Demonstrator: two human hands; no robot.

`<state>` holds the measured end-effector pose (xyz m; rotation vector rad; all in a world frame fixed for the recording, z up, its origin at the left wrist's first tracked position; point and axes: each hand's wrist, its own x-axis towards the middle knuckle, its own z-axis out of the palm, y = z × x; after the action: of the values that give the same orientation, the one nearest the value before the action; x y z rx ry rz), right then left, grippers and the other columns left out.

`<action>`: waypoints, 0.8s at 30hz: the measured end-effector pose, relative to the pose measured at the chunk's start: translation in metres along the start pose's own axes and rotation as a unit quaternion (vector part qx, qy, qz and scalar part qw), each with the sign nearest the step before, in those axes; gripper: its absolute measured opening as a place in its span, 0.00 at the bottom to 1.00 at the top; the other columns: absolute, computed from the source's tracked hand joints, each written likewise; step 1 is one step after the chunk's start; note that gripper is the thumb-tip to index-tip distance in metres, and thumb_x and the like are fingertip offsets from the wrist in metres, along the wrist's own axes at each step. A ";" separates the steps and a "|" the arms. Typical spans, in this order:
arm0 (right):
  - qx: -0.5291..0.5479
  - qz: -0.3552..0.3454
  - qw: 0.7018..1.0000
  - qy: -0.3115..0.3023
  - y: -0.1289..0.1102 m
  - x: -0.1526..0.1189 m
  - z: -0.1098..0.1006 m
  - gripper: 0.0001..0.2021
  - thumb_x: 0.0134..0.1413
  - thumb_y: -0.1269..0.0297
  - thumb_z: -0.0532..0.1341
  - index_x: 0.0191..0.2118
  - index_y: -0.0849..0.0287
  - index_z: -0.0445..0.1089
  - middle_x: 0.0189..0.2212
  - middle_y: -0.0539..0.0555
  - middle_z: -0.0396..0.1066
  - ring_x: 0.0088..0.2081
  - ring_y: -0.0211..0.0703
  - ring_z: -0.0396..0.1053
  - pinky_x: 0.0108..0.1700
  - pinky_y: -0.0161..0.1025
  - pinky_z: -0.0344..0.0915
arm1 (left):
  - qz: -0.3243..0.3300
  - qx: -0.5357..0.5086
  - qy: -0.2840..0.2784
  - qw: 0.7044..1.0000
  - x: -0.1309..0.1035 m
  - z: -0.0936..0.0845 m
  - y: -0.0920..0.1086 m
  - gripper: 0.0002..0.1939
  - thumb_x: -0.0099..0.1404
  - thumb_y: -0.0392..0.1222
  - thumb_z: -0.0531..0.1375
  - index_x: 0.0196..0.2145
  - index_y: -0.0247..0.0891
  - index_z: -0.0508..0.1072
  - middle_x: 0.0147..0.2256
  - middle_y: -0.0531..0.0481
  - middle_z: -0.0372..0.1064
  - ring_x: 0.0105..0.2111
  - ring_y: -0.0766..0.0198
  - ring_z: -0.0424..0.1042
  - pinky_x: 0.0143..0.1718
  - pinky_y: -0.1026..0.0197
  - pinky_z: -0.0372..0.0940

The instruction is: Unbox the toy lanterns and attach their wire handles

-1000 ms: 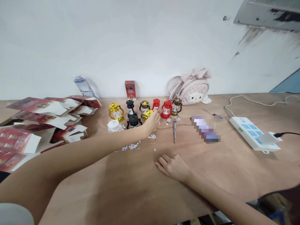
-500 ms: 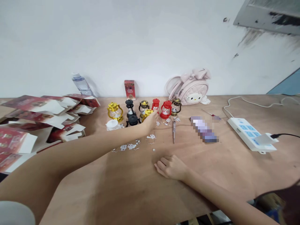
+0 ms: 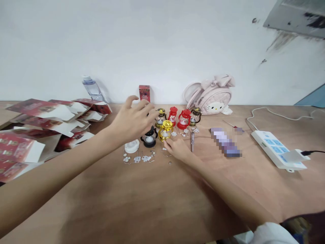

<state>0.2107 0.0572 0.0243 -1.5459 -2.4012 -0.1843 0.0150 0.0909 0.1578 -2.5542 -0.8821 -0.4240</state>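
Observation:
My left hand [image 3: 134, 120] is raised over the left part of the lantern group, fingers spread and holding nothing; it hides some lanterns behind it. My right hand [image 3: 177, 148] is at the base of a gold lantern [image 3: 166, 130], with thumb and finger slightly apart. Beside that lantern stands a black lantern [image 3: 149, 138]. Behind are a bronze lantern [image 3: 160, 118], two red lanterns [image 3: 184, 119] and another dark bronze one [image 3: 195, 117]. A round white part [image 3: 131, 146] and small white pieces [image 3: 146, 158] with thin wires lie in front.
Folded red and white boxes [image 3: 45, 115] pile up at the left. A bottle [image 3: 92, 88], an upright red box [image 3: 144, 94] and a pink bag [image 3: 215, 98] stand by the wall. Rightward lie a screwdriver [image 3: 192, 141], a blurred phone [image 3: 225, 142] and a power strip [image 3: 275, 149].
My left hand has moved left and up from the lanterns and spread its fingers. My right hand has reached forward to the gold lantern, its fingers loosening. The view has shifted slightly.

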 end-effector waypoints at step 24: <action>0.216 -0.010 0.975 0.047 -0.012 -0.076 0.006 0.07 0.62 0.69 0.54 0.33 0.56 0.67 0.30 0.50 0.72 0.30 0.37 0.72 0.31 0.32 0.67 | -0.417 -0.409 0.058 0.810 -0.147 0.089 -0.008 0.33 0.56 0.56 0.61 0.56 0.44 0.56 0.59 0.43 0.58 0.59 0.49 0.59 0.58 0.45 0.56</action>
<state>0.2281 -0.0129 -0.0038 -1.2819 -2.1948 0.2438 -0.0875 0.0626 0.0230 -2.5821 -2.1307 -1.4734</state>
